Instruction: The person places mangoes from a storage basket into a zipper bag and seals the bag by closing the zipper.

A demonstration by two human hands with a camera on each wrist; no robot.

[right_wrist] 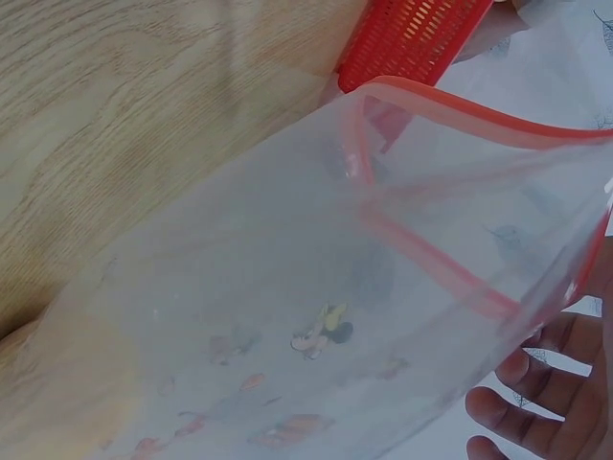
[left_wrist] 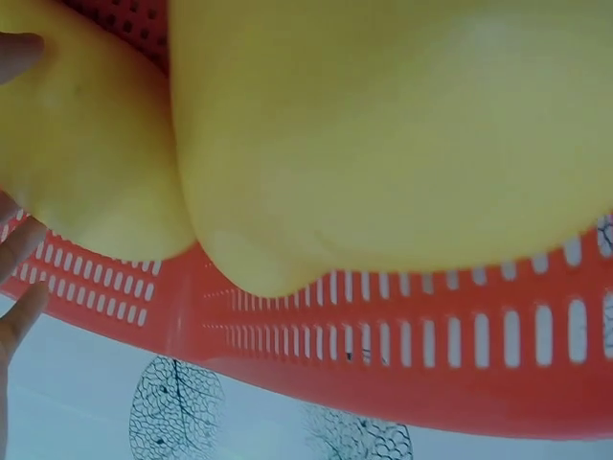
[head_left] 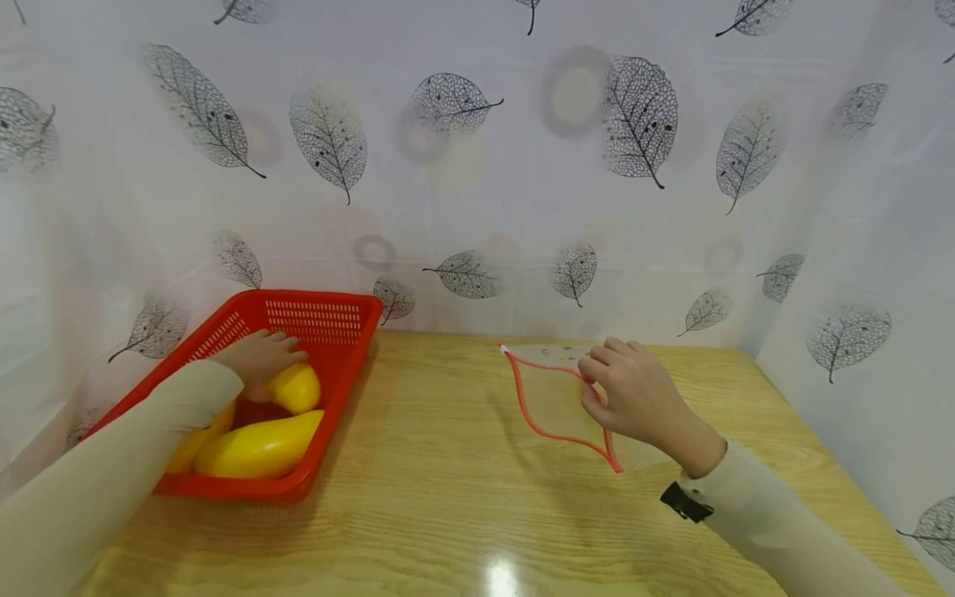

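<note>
A red slotted basket [head_left: 328, 319] at the left of the wooden table holds three smooth yellow fruits. My left hand [head_left: 263, 360] reaches into it and curls over the rear yellow fruit [head_left: 300, 388]. A longer fruit [head_left: 261, 448] lies in front of it. In the left wrist view my fingers [left_wrist: 19, 251] wrap the left fruit [left_wrist: 86, 153], beside a bigger one [left_wrist: 402, 134] against the basket wall [left_wrist: 431, 356]. My right hand [head_left: 595, 383] pinches the red-rimmed mouth of a clear zip bag [head_left: 555, 402], which gapes toward the basket. The bag [right_wrist: 287, 287] looks empty, with small printed figures on it.
A white curtain printed with grey leaves [head_left: 477, 166] closes off the back and both sides. Bare wooden table [head_left: 448, 489] lies between the basket and the bag and in front of both. A black strap [head_left: 685, 502] sits on my right wrist.
</note>
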